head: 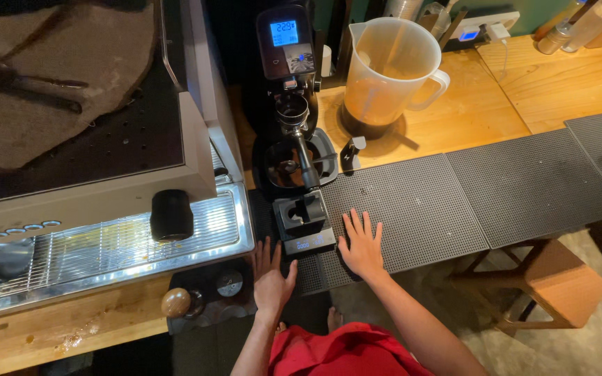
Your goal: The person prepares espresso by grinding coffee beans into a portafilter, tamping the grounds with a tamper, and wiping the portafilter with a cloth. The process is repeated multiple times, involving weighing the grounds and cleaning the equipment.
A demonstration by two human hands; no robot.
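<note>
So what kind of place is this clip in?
Most likely a cafe's coffee bar: an espresso machine beside a coffee grinder with a portafilter in it, and rubber bar mats along a wooden counter.

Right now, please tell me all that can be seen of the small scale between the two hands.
The scale is a small black, flat, square device with a lit bluish display on its front edge. A black holder block with a slot stands on it. It lies level on the dark rubber mat, just below the grinder. The left hand and right hand rest flat on either side; whether they touch it is unclear.
</note>
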